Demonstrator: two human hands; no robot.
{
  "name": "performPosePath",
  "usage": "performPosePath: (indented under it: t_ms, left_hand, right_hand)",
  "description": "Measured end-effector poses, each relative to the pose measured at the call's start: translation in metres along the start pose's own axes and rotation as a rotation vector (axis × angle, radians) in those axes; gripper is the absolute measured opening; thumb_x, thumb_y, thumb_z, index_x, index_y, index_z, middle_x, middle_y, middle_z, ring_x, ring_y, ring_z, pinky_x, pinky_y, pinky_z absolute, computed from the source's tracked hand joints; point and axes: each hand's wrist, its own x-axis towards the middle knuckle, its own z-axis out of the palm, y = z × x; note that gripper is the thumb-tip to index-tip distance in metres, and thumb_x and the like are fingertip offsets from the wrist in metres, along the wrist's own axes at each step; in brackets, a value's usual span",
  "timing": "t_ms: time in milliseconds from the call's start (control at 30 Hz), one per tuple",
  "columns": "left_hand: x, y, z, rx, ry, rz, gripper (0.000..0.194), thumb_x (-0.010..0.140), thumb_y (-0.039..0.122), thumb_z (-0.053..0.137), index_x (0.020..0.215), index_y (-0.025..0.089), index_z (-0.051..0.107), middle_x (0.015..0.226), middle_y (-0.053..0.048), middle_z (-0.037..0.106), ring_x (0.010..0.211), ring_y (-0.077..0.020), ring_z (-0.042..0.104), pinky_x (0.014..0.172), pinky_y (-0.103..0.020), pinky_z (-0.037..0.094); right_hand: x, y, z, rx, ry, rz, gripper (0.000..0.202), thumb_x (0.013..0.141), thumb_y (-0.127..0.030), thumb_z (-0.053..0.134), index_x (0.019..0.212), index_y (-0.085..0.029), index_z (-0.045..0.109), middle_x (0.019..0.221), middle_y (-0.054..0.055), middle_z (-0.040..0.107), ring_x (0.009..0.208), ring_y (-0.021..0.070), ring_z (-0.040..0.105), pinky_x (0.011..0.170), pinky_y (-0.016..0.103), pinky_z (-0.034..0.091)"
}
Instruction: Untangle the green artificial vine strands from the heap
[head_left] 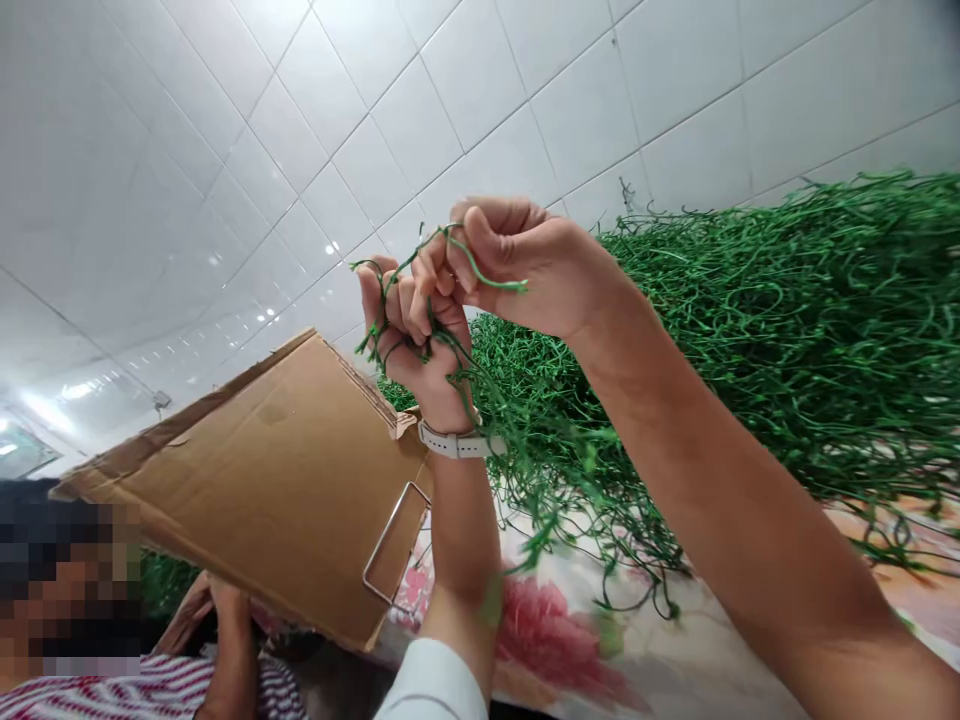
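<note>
My left hand, with a white strap at the wrist, is raised with its fingers curled round several thin green stems that look like plastic. Some stems trail down over the palm and wrist. Close beside it, my right hand pinches one green stem between thumb and fingers, and its short end sticks out to the right. The fingers of both hands are almost touching. Behind my forearms lies a large tangled heap of the same green stems, with loose ones hanging toward the front.
A tall piece of brown cardboard stands at the left, with a metal wire frame by its edge. Beyond it sits another person in a striped top. A flowered cloth covers the table. White tiled wall rises behind.
</note>
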Motion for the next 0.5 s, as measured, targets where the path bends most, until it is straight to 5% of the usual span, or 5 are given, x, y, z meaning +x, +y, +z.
performPosePath:
  t_ms: [133, 333, 500]
  left_hand:
    - [-0.012, 0.002, 0.014, -0.011, 0.052, 0.045, 0.027, 0.103, 0.021, 0.056, 0.076, 0.025, 0.051, 0.053, 0.009, 0.011, 0.053, -0.0165, -0.01, 0.041, -0.033, 0.012]
    - [-0.011, 0.002, 0.009, 0.112, 0.005, 0.084, 0.037, 0.103, 0.04, 0.057, 0.072, 0.023, 0.049, 0.056, 0.007, 0.003, 0.052, -0.0147, -0.007, 0.045, -0.034, 0.009]
    - [0.0, -0.009, -0.011, 0.056, -0.031, -0.098, 0.039, 0.105, 0.052, 0.046, 0.085, 0.024, 0.063, 0.053, 0.007, 0.016, 0.048, -0.0136, 0.007, 0.049, -0.033, 0.023]
  right_hand:
    - [0.001, 0.018, -0.003, 0.129, 0.116, -0.054, 0.044, 0.09, -0.046, 0.073, 0.067, -0.02, 0.047, 0.07, -0.002, 0.057, 0.075, 0.0103, 0.06, 0.068, 0.019, 0.051]
    - [0.002, 0.01, 0.008, 0.179, 0.133, -0.16, 0.053, 0.094, -0.066, 0.053, 0.073, -0.022, 0.033, 0.115, -0.003, 0.066, 0.1, 0.0117, 0.061, 0.077, 0.024, 0.055]
    - [0.004, -0.013, 0.005, -0.09, 0.486, 0.043, 0.045, 0.097, -0.063, 0.051, 0.076, -0.024, 0.043, 0.084, -0.001, 0.06, 0.076, 0.0132, 0.057, 0.066, 0.025, 0.051]
